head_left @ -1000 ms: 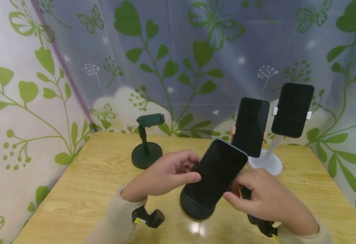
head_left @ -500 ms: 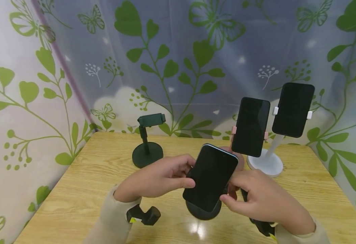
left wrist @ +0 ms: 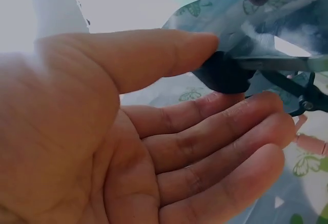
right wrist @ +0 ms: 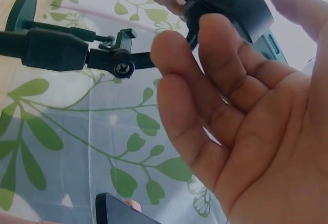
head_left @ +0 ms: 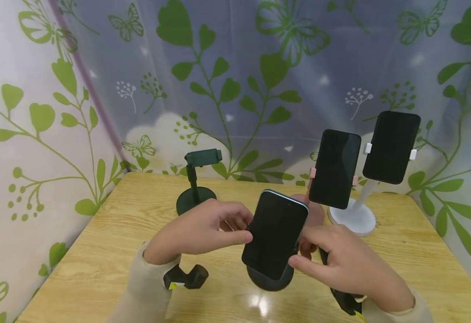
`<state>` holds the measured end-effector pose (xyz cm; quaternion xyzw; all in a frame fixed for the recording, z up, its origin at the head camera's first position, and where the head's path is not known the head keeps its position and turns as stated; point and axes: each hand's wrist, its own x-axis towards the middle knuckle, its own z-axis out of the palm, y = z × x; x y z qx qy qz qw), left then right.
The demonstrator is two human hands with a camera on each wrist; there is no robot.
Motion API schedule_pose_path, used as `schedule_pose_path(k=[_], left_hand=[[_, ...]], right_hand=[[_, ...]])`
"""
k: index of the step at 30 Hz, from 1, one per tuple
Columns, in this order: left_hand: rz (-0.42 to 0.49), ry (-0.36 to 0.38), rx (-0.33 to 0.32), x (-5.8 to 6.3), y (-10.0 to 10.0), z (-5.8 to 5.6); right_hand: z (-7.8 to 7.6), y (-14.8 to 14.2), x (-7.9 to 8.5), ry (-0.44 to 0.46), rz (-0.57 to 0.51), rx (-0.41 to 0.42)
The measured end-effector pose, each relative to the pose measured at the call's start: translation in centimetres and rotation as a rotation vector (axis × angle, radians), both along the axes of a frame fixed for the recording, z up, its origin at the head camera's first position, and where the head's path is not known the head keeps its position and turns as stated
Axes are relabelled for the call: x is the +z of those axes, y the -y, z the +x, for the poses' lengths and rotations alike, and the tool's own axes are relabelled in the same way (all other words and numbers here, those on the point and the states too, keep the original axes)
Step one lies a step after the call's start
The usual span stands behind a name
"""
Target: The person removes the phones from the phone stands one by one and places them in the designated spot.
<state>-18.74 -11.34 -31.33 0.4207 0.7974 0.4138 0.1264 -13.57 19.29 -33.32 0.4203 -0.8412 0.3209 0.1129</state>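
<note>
A dark-screened smartphone point(head_left: 276, 235) sits tilted in a black phone stand, whose round base point(head_left: 269, 281) shows below it. At the phone's left edge, my left hand point(head_left: 203, 229) pinches the stand's clamp point(left wrist: 225, 75) between thumb and forefinger; the other fingers extend loosely below. My right hand point(head_left: 344, 260) is at the opposite edge with fingers loosely bent. In the right wrist view, its fingertips overlap the clamp point(right wrist: 256, 16) from behind, while the thumb stands apart from it. The stand's jointed arm point(right wrist: 120, 62) runs behind the phone.
A dark green phone stand point(head_left: 203, 158) without a phone stands at the back left. At the back right, one phone point(head_left: 335, 170) is in a pink stand and another point(head_left: 393, 148) in a white one. Something dark point(head_left: 323, 255) lies partly hidden under my right hand. Patterned fabric point(head_left: 235, 89) surrounds the wooden table.
The phone has shifted left and become more upright, and the stand's base has moved slightly right. My left hand has drawn left, its thumb going from the screen to the phone's edge.
</note>
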Motion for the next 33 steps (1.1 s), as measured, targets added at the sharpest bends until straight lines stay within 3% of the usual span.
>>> schedule_pose_path(k=[18, 25, 33], left_hand=[[-0.029, -0.028, -0.013, 0.4, -0.1, -0.3], [-0.051, -0.057, -0.007, 0.5, -0.8, 0.6], [-0.090, -0.170, 0.050, 0.4, -2.1, 2.0]], right_hand=[[-0.2, 0.1, -0.7, -0.053, -0.047, 0.016], [-0.4, -0.6, -1.0, -0.119, -0.060, 0.023], [-1.0, -1.6, -0.7, -0.007, -0.082, 0.101]])
